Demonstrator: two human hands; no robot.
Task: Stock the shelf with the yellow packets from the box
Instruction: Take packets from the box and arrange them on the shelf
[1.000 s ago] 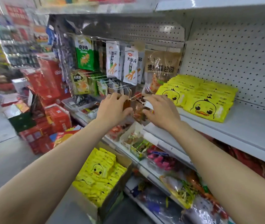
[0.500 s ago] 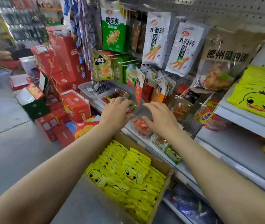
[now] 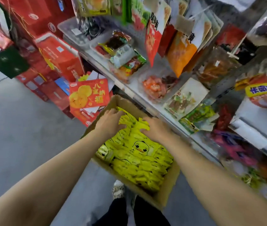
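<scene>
Closest to the person are dark trouser legs and one patterned shoe [image 3: 118,189] on the grey floor [image 3: 23,131]. Just past them sits the open cardboard box [image 3: 170,191], full of yellow packets [image 3: 139,162] with a duck face on them. Both hands have come down into the far end of the box; half a second ago they were up by the shelf edge. The left hand [image 3: 110,122] lies on top of the packets with its fingers bent over them. The right hand [image 3: 155,128] is just beside it, fingers curled down into the same bunch. The view is blurry, so it is hard to tell if either hand has a firm hold of a packet yet. A few packet tops stick up between the two hands. Beyond the left hand lies a red card with oranges [image 3: 88,95], and behind that a stack of red boxes [image 3: 59,59]. Beyond the right hand runs the white shelf [image 3: 129,88] with trays of snacks, and hanging bags [image 3: 181,53] above it. The camera now looks much more steeply down than before.
</scene>
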